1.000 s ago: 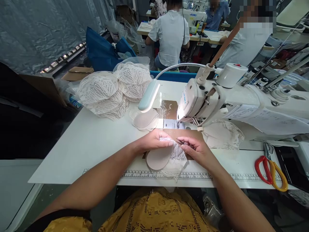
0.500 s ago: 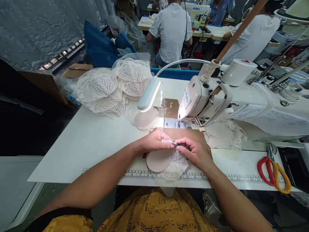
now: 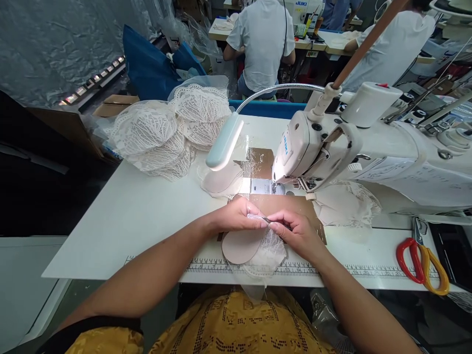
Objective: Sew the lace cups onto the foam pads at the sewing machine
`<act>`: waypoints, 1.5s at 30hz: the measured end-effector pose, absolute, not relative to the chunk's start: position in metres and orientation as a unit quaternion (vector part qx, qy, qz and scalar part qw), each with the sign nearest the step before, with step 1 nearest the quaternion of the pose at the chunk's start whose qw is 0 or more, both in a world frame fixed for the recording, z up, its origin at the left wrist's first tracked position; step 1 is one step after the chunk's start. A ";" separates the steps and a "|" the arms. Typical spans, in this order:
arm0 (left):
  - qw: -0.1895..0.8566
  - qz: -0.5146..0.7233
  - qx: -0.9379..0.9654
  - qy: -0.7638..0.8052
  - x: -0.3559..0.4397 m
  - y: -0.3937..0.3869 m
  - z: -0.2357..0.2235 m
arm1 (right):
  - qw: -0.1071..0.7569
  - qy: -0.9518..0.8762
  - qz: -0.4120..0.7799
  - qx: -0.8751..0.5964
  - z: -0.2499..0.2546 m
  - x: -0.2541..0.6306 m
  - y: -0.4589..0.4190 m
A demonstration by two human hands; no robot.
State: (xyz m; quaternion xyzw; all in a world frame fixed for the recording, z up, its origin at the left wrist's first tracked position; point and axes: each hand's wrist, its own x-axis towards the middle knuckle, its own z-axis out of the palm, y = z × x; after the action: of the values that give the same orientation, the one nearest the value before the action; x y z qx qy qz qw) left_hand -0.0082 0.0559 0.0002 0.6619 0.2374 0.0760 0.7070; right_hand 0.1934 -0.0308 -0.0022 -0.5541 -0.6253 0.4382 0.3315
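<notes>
White lace [image 3: 273, 247] sits in the left hand [image 3: 240, 215] — pinched tight.

- A sewing workshop, or a garment factory floor
- 1 sewing machine [image 3: 306, 142] marked JUKI on the near white table [image 3: 140, 221], a bendable lamp [image 3: 223, 145] beside it
- 1 more JUKI machine [image 3: 299, 6] on the bench [image 3: 220, 33] behind
- 2 people in white tops [image 3: 261, 49] at that bench
- Stacked lace pieces [image 3: 147, 132]
- A printed ruler [image 3: 313, 271] along the table's front edge, with scissors [image 3: 424, 260] at its right end
</notes>
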 end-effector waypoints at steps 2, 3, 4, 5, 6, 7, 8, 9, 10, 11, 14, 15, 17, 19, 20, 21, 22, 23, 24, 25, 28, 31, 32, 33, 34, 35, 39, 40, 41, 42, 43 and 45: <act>0.709 0.075 0.660 0.237 -0.008 0.056 0.002 | 0.332 -0.619 0.443 -0.557 -0.004 0.195 -0.031; 0.711 0.073 0.658 0.237 -0.009 0.056 0.003 | 0.330 -0.614 0.449 -0.559 -0.004 0.196 -0.031; 0.713 0.071 0.655 0.237 -0.009 0.057 0.003 | 0.327 -0.611 0.456 -0.559 -0.005 0.198 -0.032; 0.715 0.071 0.653 0.238 -0.010 0.057 0.003 | 0.323 -0.608 0.463 -0.558 -0.005 0.199 -0.032; 0.717 0.072 0.651 0.237 -0.011 0.057 0.003 | 0.319 -0.608 0.468 -0.556 -0.006 0.200 -0.032; 0.718 0.074 0.650 0.238 -0.011 0.057 0.002 | 0.315 -0.610 0.470 -0.554 -0.006 0.201 -0.032; 0.717 0.075 0.650 0.240 -0.012 0.057 0.001 | 0.313 -0.615 0.470 -0.551 -0.006 0.201 -0.032; 0.716 0.076 0.650 0.243 -0.012 0.057 -0.001 | 0.310 -0.620 0.467 -0.549 -0.005 0.201 -0.032; 0.715 0.075 0.650 0.247 -0.012 0.057 -0.002 | 0.307 -0.624 0.464 -0.548 -0.005 0.200 -0.032; 0.713 0.074 0.651 0.250 -0.011 0.057 -0.004 | 0.303 -0.628 0.460 -0.549 -0.005 0.199 -0.032; 0.714 0.069 0.651 0.249 -0.010 0.057 -0.006 | 0.298 -0.638 0.447 -0.551 -0.004 0.195 -0.031; 0.713 0.067 0.653 0.248 -0.010 0.057 -0.005 | 0.300 -0.640 0.441 -0.553 -0.004 0.194 -0.031; 0.705 0.065 0.662 0.246 -0.009 0.057 -0.003 | 0.306 -0.643 0.430 -0.555 -0.004 0.192 -0.030; 0.697 0.067 0.670 0.245 -0.009 0.057 -0.001 | 0.310 -0.639 0.427 -0.560 -0.004 0.192 -0.030; 0.695 0.068 0.672 0.246 -0.009 0.057 0.000 | 0.313 -0.633 0.430 -0.563 -0.005 0.192 -0.031; 0.694 0.068 0.672 0.248 -0.009 0.057 0.000 | 0.318 -0.622 0.436 -0.567 -0.006 0.192 -0.031; 0.693 0.067 0.673 0.250 -0.008 0.056 0.000 | 0.326 -0.606 0.447 -0.571 -0.007 0.192 -0.031; 0.691 0.067 0.674 0.254 -0.008 0.056 0.000 | 0.335 -0.586 0.462 -0.575 -0.009 0.192 -0.032; 0.687 0.067 0.676 0.257 -0.008 0.055 0.000 | 0.345 -0.564 0.480 -0.576 -0.010 0.192 -0.032; 0.683 0.068 0.680 0.258 -0.007 0.055 -0.001 | 0.354 -0.545 0.497 -0.575 -0.011 0.192 -0.032; 0.681 0.080 0.687 0.242 -0.007 0.056 -0.001 | 0.348 -0.541 0.509 -0.571 -0.010 0.191 -0.031; 0.680 0.068 0.699 0.210 -0.012 0.060 0.005 | 0.292 -0.591 0.474 -0.584 -0.004 0.189 -0.029; 0.676 0.056 0.705 0.207 -0.015 0.062 0.008 | 0.281 -0.599 0.466 -0.587 -0.002 0.189 -0.029; 0.668 0.045 0.713 0.210 -0.019 0.064 0.011 | 0.277 -0.602 0.464 -0.588 -0.001 0.189 -0.028; 0.656 0.041 0.721 0.218 -0.023 0.065 0.015 | 0.279 -0.601 0.465 -0.587 0.000 0.189 -0.028; 0.639 0.041 0.732 0.231 -0.027 0.066 0.019 | 0.283 -0.598 0.468 -0.586 0.000 0.189 -0.029; 0.553 0.057 0.779 0.290 -0.039 0.064 0.036 | 0.295 -0.596 0.473 -0.579 -0.004 0.192 -0.031; 0.536 0.059 0.788 0.297 -0.042 0.062 0.039 | 0.299 -0.592 0.475 -0.578 -0.006 0.192 -0.032; 0.518 0.067 0.797 0.302 -0.045 0.060 0.042 | 0.303 -0.587 0.479 -0.578 -0.007 0.193 -0.033; 0.497 0.081 0.806 0.310 -0.048 0.058 0.044 | 0.307 -0.584 0.481 -0.578 -0.008 0.193 -0.033; 0.472 0.099 0.814 0.324 -0.053 0.056 0.046 | 0.312 -0.582 0.480 -0.578 -0.009 0.194 -0.034; 0.428 0.128 0.814 0.372 -0.063 0.052 0.048 | 0.320 -0.586 0.470 -0.578 -0.010 0.196 -0.035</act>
State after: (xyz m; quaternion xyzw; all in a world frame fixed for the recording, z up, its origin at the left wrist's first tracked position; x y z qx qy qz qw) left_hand -0.0629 0.0525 0.0477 0.8138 0.3719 0.1279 0.4278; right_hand 0.1960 -0.0352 -0.0099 -0.5778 -0.5858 0.4700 0.3195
